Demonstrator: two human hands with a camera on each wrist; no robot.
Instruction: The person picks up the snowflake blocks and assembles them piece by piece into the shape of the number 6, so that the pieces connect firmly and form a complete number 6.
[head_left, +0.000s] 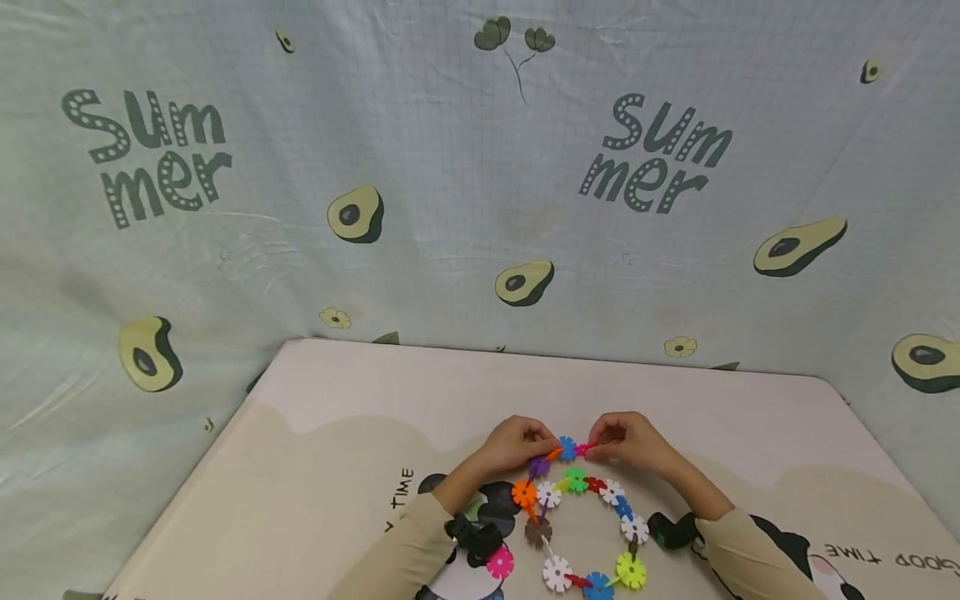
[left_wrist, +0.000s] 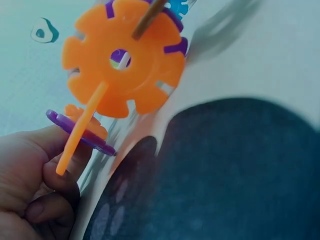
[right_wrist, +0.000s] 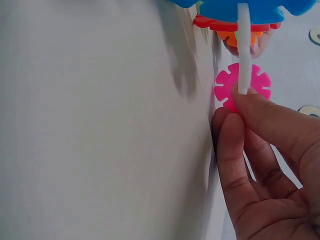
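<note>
A ring of notched plastic snowflake discs (head_left: 557, 574) in several colours lies on the table. From its brown disc (head_left: 537, 532) a second chain runs upward through an orange disc (head_left: 525, 493), a purple disc (head_left: 539, 466), another orange disc (head_left: 554, 455) and a blue disc (head_left: 567, 448). My left hand (head_left: 519, 442) pinches the chain at the upper orange disc, beside the purple one; its fingertips are partly hidden. Between thumb and fingers, my right hand (right_wrist: 270, 150) holds a pink disc (right_wrist: 227, 80) at the chain's end, against the blue disc.
A loose-looking pink disc (head_left: 500, 562) is near the left wrist camera (head_left: 477, 536). The right wrist camera (head_left: 672, 530) sits beside the ring. The table mat (head_left: 315, 475) has printed cartoon figures and lettering. Behind its far edge hangs a cloth (head_left: 435, 250) with avocado prints.
</note>
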